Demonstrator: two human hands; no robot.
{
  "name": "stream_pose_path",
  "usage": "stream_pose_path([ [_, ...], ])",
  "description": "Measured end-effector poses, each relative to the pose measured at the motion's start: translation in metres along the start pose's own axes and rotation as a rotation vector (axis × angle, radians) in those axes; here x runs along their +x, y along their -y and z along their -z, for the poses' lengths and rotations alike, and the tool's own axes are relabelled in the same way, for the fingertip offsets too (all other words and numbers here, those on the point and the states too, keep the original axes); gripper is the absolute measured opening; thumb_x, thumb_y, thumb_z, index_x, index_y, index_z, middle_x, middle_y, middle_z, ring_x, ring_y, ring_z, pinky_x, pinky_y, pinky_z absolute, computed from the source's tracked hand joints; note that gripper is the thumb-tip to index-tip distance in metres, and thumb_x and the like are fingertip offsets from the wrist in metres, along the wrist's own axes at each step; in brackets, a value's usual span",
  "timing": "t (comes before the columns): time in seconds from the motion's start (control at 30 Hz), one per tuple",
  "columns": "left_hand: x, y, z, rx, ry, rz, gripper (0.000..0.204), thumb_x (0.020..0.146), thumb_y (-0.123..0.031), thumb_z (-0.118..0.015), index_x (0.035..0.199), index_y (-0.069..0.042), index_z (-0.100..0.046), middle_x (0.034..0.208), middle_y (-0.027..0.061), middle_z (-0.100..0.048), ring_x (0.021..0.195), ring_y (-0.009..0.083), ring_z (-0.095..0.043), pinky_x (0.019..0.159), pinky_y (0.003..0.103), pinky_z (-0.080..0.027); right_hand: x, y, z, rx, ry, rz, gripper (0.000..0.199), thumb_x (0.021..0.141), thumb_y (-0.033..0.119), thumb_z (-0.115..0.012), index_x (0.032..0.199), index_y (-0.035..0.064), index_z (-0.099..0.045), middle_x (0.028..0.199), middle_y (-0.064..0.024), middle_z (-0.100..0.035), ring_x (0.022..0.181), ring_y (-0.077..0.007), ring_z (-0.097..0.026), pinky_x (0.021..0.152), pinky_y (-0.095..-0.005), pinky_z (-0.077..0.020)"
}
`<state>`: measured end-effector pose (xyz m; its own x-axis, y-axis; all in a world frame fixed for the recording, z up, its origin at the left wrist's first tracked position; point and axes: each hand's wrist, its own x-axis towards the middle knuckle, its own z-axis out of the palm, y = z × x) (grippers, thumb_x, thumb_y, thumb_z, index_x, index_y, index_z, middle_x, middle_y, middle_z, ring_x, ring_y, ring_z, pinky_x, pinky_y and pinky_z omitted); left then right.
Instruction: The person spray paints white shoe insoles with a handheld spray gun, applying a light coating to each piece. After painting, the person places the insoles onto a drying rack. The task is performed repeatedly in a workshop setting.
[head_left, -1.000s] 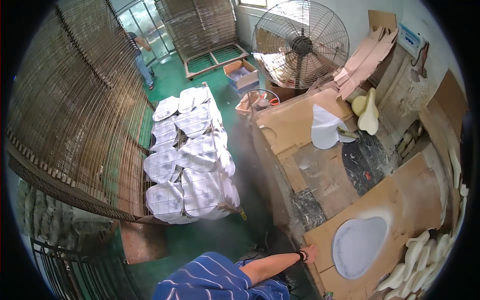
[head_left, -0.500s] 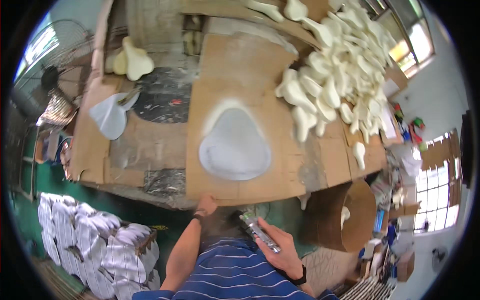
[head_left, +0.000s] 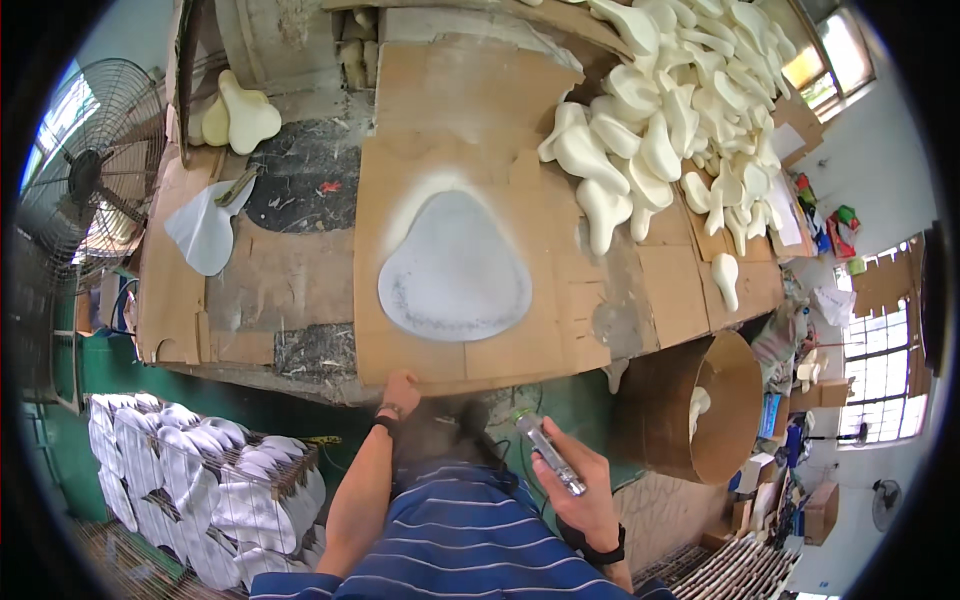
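On a cardboard sheet (head_left: 455,120) on the workbench lies a flat, rounded triangular pale grey-white piece (head_left: 455,275), with a pale powdery band around its upper edge. My left hand (head_left: 402,392) is closed at the sheet's front edge; its fingers are curled and I cannot see what they hold, if anything. In front of the bench, near my body, my right hand (head_left: 580,475) is wrapped round a slim silver tube-like tool (head_left: 550,453) with a green end. That end points up and left, away from the bench piece.
Cream saddle-shaped foam pads (head_left: 660,145) are heaped at the back right. A round cardboard drum (head_left: 670,410) stands below the bench's right side. A wire cart (head_left: 290,470) of white pieces is at lower left, a fan (head_left: 85,175) at far left. A brush (head_left: 237,187) lies on another white piece.
The view has shifted slightly. My right hand has moved a little to the right, and its tool is tilted more upright. My left hand stays at the cardboard's front edge.
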<state>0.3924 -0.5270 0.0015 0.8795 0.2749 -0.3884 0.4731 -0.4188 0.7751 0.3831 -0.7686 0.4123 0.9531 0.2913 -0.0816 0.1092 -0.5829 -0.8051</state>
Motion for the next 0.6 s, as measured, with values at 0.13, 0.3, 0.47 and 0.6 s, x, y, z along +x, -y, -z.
stream_pose_path([
  [0.13, -0.007, -0.031, 0.006, 0.033, 0.056, 0.11, 0.019, 0.07, -0.002, -0.058, 0.088, -0.004, -0.062, 0.098, 0.0214, -0.059, 0.095, 0.0373, -0.059, 0.085, 0.042, -0.047, 0.002, -0.017, 0.036, -0.014, -0.076, 0.04, 0.048, 0.079, 0.001, -0.069, 0.125, -0.0034, -0.057, 0.102, -0.0194, -0.066, 0.079, -0.0281, -0.065, 0.073, -0.0322, -0.0511],
  [0.3, 0.001, -0.009, -0.01, 0.099, -0.082, 0.099, 0.021, 0.071, -0.002, -0.058, 0.091, -0.002, -0.064, 0.099, 0.0225, -0.061, 0.096, 0.038, -0.06, 0.086, 0.042, -0.048, -0.005, -0.036, 0.085, -0.017, -0.102, -0.092, 0.048, 0.078, 0.0, -0.069, 0.125, -0.0034, -0.056, 0.091, -0.0167, -0.065, 0.073, -0.0253, -0.062, 0.068, -0.0306, -0.0491],
  [0.47, 0.007, -0.009, -0.009, 0.102, -0.048, 0.132, 0.022, 0.069, -0.003, -0.058, 0.09, 0.0, -0.064, 0.097, 0.0234, -0.063, 0.096, 0.0382, -0.06, 0.087, 0.041, -0.048, -0.005, -0.066, 0.117, -0.042, -0.107, -0.043, 0.051, 0.076, -0.002, -0.069, 0.126, -0.0029, -0.056, 0.086, -0.0159, -0.064, 0.07, -0.0241, -0.06, 0.065, -0.0302, -0.0478],
  [0.6, 0.008, -0.002, -0.008, 0.146, -0.072, 0.132, 0.024, 0.067, -0.005, -0.059, 0.089, 0.003, -0.065, 0.091, 0.0251, -0.066, 0.093, 0.0391, -0.063, 0.085, 0.041, -0.049, 0.016, -0.067, 0.132, 0.022, -0.067, 0.051, 0.053, 0.075, -0.004, -0.068, 0.126, -0.0024, -0.056, 0.086, -0.0161, -0.064, 0.07, -0.0236, -0.06, 0.065, -0.0289, -0.0477],
])
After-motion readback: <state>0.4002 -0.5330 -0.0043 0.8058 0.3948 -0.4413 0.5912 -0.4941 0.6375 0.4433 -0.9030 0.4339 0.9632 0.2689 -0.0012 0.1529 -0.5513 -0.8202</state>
